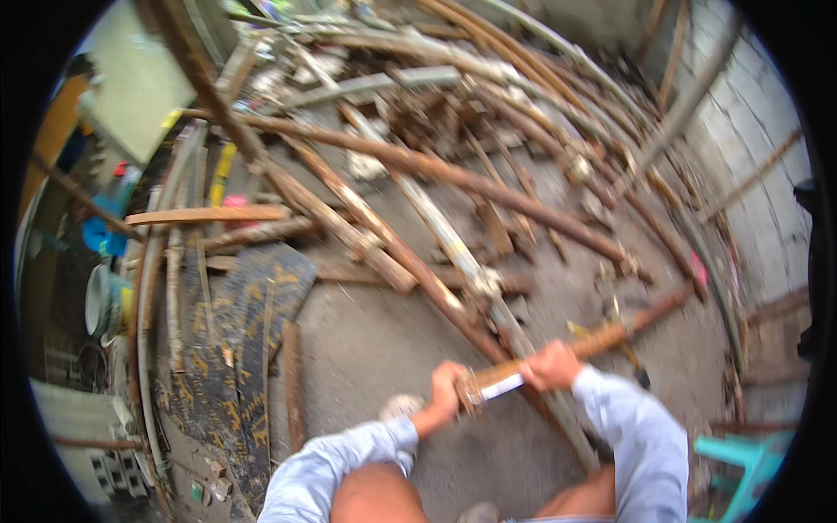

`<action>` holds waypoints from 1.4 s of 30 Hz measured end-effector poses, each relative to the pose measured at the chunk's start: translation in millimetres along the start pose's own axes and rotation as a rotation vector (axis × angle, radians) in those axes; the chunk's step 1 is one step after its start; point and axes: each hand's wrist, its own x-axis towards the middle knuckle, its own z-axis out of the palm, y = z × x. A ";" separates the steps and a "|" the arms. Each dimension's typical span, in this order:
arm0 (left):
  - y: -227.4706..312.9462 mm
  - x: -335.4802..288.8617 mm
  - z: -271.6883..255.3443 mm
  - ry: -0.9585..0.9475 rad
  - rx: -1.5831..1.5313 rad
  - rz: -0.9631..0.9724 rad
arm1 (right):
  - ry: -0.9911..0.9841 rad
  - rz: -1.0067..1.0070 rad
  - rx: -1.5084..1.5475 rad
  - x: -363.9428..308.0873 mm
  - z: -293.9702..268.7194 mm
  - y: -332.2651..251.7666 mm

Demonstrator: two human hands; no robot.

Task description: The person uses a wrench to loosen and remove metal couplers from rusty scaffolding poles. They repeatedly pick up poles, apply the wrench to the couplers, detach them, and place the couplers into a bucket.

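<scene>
Floor is grey, strewn with loose poles toward 12 o'clock; pale block wall stands at 2, teal stool at 4. Wooden pole, also at 4, is orange-brown, darker at its far end. Right hand grips it, fingers closed; left hand is at its near end, finger closure too blurred to tell.

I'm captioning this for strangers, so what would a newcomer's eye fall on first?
First, the tangle of wooden poles sprawling across the upper half. Then, lower centre, the right hand gripping a brown pole, the left hand at its left end; a turquoise stool stands lower right.
</scene>
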 end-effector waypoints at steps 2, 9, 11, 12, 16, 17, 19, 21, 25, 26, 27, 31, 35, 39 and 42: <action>14.9 18.4 1.1 -0.030 0.185 0.133 | -0.030 -0.016 -0.069 10.0 7.9 14.3; 62.6 79.7 -4.2 -0.232 0.228 0.204 | 0.081 -0.130 0.011 67.6 16.9 67.6; 70.6 76.4 -1.0 -0.272 0.064 0.085 | 0.103 -0.148 0.047 75.2 15.5 65.4; 73.1 74.5 -1.7 -0.279 0.111 0.112 | 0.076 -0.142 0.052 78.9 15.6 64.6; 102.5 55.1 19.9 -0.342 0.072 0.168 | 0.171 -0.243 -0.063 99.2 -8.5 69.5; 105.7 53.7 25.8 -0.350 0.078 0.192 | 0.216 -0.285 -0.080 105.7 -15.2 72.1; 109.1 58.5 29.7 -0.328 0.152 0.211 | 0.292 -0.281 -0.067 110.1 -19.1 71.2; 111.4 50.2 29.5 -0.309 0.115 0.184 | 0.277 -0.252 -0.057 110.7 -19.4 62.9; 110.4 49.2 30.5 -0.299 0.205 0.224 | 0.337 -0.295 -0.077 116.6 -18.5 61.8; 107.8 50.7 27.8 -0.314 0.161 0.214 | 0.329 -0.300 -0.086 117.1 -17.9 58.4; 104.3 51.2 24.6 -0.327 0.116 0.206 | 0.319 -0.306 -0.094 117.7 -16.1 53.5; 83.9 65.7 15.4 -0.369 0.201 0.236 | 0.243 -0.357 -0.117 106.2 4.3 61.3; 50.7 62.8 5.7 -0.321 0.035 0.153 | 0.090 -0.356 -0.074 108.7 17.7 62.7; 48.3 69.4 3.6 -0.337 0.099 0.156 | 0.117 -0.295 -0.077 112.1 28.1 59.9; 40.5 66.9 -0.2 -0.387 0.059 0.149 | 0.242 -0.203 -0.110 96.8 23.5 38.1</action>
